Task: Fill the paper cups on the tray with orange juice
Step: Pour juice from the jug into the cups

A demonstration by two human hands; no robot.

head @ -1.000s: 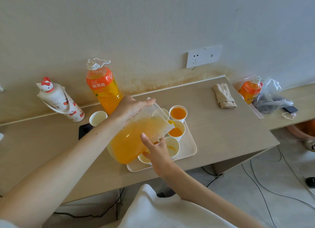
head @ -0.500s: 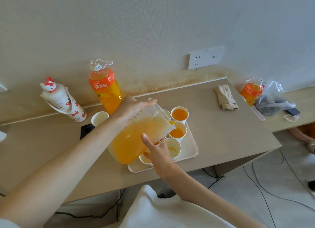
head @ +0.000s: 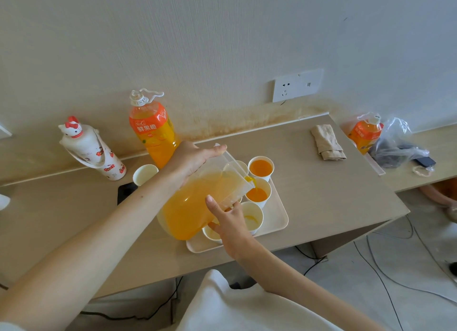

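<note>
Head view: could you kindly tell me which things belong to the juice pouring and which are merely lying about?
In the job: pitcher, held by left hand and right hand; tray; cup being filled; full cup; near-empty cup.
Lying about: juice bottle, cat-topped flask, loose cup, folded cloth, plastic bag.

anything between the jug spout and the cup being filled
Nothing visible: the jug spout hangs just over the middle cup and juice falls straight in. The right hand steadies the jug clear of the stream.
</note>
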